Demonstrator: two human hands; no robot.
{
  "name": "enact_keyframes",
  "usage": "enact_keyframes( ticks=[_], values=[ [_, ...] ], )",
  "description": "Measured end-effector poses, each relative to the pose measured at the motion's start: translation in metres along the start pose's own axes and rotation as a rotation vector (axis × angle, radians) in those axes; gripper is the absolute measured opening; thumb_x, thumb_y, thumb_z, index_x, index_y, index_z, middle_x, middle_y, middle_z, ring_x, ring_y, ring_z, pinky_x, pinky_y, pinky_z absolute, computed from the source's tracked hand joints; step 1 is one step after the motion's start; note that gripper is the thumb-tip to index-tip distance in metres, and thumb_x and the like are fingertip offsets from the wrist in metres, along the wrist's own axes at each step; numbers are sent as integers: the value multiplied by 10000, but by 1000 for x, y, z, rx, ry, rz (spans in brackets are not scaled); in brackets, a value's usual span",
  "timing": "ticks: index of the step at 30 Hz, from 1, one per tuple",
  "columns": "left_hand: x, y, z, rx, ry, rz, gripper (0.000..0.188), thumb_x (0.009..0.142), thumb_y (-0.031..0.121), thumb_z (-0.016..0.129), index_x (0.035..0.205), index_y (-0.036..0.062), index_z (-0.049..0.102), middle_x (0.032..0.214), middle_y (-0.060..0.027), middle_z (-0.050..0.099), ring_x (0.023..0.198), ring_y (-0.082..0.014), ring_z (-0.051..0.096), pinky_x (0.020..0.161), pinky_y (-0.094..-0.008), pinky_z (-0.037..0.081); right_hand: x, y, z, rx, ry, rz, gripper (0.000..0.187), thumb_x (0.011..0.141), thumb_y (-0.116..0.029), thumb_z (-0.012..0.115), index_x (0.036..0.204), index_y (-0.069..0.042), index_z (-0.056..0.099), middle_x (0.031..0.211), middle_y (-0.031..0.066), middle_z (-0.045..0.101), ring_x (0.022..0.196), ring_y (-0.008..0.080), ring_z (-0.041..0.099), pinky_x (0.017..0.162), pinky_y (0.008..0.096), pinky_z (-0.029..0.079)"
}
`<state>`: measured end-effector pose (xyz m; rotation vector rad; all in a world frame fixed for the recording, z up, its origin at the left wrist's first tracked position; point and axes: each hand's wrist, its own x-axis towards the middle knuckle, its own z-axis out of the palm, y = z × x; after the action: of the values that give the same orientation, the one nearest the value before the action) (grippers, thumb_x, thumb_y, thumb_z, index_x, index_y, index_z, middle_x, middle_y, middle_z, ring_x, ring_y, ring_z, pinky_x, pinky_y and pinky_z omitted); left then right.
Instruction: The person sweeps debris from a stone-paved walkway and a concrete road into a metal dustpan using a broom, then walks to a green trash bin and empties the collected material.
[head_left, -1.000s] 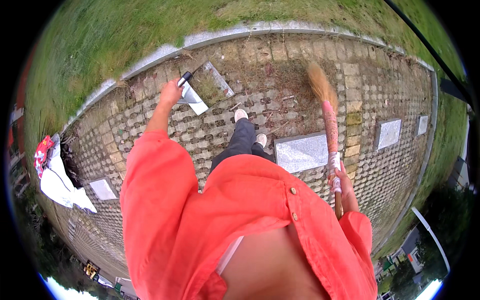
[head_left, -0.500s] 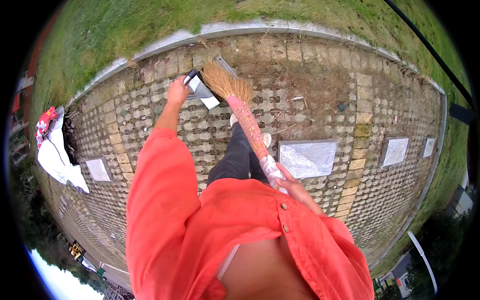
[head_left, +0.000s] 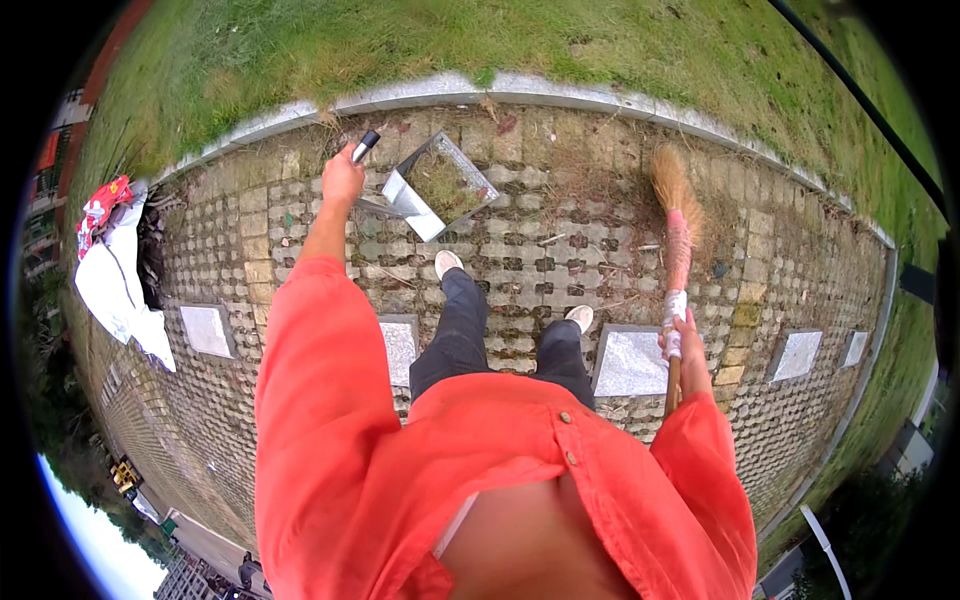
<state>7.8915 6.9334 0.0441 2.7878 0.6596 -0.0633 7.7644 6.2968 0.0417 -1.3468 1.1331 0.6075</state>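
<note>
My left hand is closed round the dark-tipped metal handle of a dustpan, out in front of my feet. Dry grass clippings lie in the pan, which rests at an angle on the paving. On the other side, my right hand grips a straw broom by its white-wrapped shaft, above a pink-wrapped section. Its straw bristles point away from me and spread over the ground at the right, well apart from the dustpan.
Perforated paving blocks hold loose straw and twigs. Pale stone slabs sit in a row across them. A white and red sack stands at the left. Beyond, a stone curb borders the grass.
The broom has swung right, away from the dustpan, and my right hand has moved right with it. The dustpan's inside with clippings now shows. My feet stand wider apart.
</note>
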Motion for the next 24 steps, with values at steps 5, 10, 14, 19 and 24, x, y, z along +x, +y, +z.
enact_keyframes(
  ticks=[5,10,14,19,24],
  values=[
    [56,-63,3,-30,-138,36,343,711,98,549,1046,170,551,923,-156,595,888,-324,556,778,-417,440,-40,33,219,-175,-306,0,619,820,-112,491,1344,-193,172,884,93,538,523,153,532,399,259,462],
    [84,-85,-13,19,-242,47,363,721,92,532,1063,211,554,944,-135,598,897,-308,561,780,-403,448,-141,62,309,-333,-572,178,589,813,-93,519,1331,-170,251,957,83,513,661,159,523,504,280,458],
    [70,-104,-17,-30,-302,26,266,738,111,522,993,178,566,896,-144,603,843,-324,572,738,-414,457,-196,21,257,-383,-601,127,600,807,-80,520,1336,-138,242,1055,87,496,753,154,525,569,280,470],
    [38,-144,-41,-139,-244,-132,234,733,107,532,958,158,571,868,-149,604,822,-324,578,723,-425,458,-214,-30,246,-320,-469,158,581,835,-104,468,1347,-178,204,992,112,537,688,169,559,481,283,470],
    [18,-155,-37,-152,-123,-320,267,731,96,527,989,156,563,875,-140,607,855,-311,576,736,-418,464,-131,-35,338,-413,-473,186,595,855,-192,445,1349,-271,123,754,112,556,479,178,536,344,283,409]
  ],
)
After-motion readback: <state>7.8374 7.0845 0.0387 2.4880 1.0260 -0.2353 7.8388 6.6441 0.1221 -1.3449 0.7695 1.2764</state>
